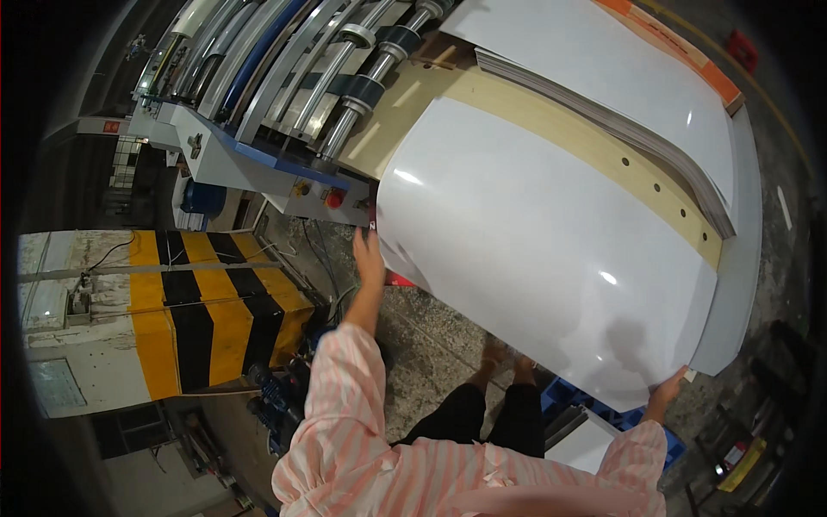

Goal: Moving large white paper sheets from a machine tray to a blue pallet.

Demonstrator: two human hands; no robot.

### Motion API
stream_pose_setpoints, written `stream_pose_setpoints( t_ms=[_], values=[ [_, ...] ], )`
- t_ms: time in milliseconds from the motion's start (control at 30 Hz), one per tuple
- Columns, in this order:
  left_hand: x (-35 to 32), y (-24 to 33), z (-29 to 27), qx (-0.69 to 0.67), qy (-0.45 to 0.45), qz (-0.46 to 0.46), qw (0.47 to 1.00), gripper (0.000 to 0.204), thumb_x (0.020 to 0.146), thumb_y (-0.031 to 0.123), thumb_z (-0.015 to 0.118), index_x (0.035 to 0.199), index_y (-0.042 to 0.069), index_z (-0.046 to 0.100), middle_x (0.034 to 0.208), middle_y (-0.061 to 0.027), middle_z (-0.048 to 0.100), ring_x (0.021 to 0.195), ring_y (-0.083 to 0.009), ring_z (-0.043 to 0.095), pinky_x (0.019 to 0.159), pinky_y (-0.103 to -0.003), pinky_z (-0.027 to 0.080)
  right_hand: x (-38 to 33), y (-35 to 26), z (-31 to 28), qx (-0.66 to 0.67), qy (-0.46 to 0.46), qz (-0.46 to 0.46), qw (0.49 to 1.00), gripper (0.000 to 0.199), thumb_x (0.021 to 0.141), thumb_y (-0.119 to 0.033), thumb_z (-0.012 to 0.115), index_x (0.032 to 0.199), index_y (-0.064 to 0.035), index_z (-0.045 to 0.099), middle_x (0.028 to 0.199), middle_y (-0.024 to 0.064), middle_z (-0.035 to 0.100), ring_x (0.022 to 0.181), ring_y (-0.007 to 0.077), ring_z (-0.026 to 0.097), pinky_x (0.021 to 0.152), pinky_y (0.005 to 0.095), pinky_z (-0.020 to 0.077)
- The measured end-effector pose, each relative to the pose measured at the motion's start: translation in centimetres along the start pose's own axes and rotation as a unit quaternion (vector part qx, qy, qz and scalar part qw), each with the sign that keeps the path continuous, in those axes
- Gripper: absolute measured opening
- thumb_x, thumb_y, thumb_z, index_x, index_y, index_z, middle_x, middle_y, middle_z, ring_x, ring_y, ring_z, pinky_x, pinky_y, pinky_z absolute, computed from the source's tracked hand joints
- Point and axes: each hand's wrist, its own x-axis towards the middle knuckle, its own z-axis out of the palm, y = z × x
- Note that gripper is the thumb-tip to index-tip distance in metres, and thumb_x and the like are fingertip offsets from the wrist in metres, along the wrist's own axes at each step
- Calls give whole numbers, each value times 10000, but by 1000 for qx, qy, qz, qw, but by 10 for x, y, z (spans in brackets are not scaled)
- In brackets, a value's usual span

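Observation:
A large glossy white sheet (534, 233) bows upward over a pale wooden feed table (551, 129). My left hand (368, 256) grips the sheet's near left corner, beside a red button on the machine. My right hand (672, 385) pinches the sheet's near right corner at the table's end. Both arms wear pink-and-white striped sleeves. Beyond the board lies a thick stack of white sheets (620, 77), its grey edge showing.
A machine with metal rollers (345, 69) and a blue-white frame stands at the upper left. A yellow-and-black striped block (207, 310) sits at the left. A blue pallet (594, 405) with white sheets lies by my feet on the concrete floor.

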Motion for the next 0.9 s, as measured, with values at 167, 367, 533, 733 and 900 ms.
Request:
stream_pose_setpoints(
  t_ms=[167, 367, 533, 733, 900],
  values=[
    [79, 33, 28, -129, -122, -225, 958, 659, 816, 491, 322, 1175, -62, 352, 1207, -207, 366, 1118, -282, 345, 918, -303, 258, 16, 21, -6, 81, -94, 17, 992, 749, 732, -568, 436, 1206, 3, 334, 1191, 146, 390, 1057, 283, 403, 861, 374, 332],
    [80, 45, 44, 2, -179, -167, 970, 676, 804, 535, 302, 1142, -40, 409, 1146, -176, 443, 1072, -227, 401, 888, -280, 294, 26, 20, -28, 195, -268, 15, 943, 651, 785, -509, 393, 1259, -82, 258, 1245, 104, 332, 1119, 254, 344, 923, 354, 281],
    [88, 37, 24, -114, -181, -199, 957, 603, 824, 479, 317, 1089, -42, 465, 1075, -125, 507, 972, -199, 469, 833, -288, 346, 21, 27, -11, 160, -242, 10, 957, 667, 738, -557, 420, 1224, -110, 327, 1200, 104, 379, 1101, 259, 352, 884, 434, 310],
    [51, 23, -27, -189, -216, -215, 934, 568, 853, 422, 314, 1178, -41, 358, 1213, -101, 388, 1084, -222, 371, 898, -289, 284, -25, 42, -65, 33, -75, 32, 996, 762, 696, -566, 492, 1130, 55, 412, 1113, 167, 452, 973, 270, 462, 829, 346, 359],
    [12, 21, -94, -180, -245, -266, 915, 548, 859, 408, 296, 1169, -38, 363, 1164, -131, 423, 1019, -265, 424, 864, -342, 335, -135, 97, -179, 10, 55, 64, 996, 675, 708, -524, 498, 997, 86, 514, 993, 192, 527, 934, 237, 494, 791, 308, 374]
  ],
)
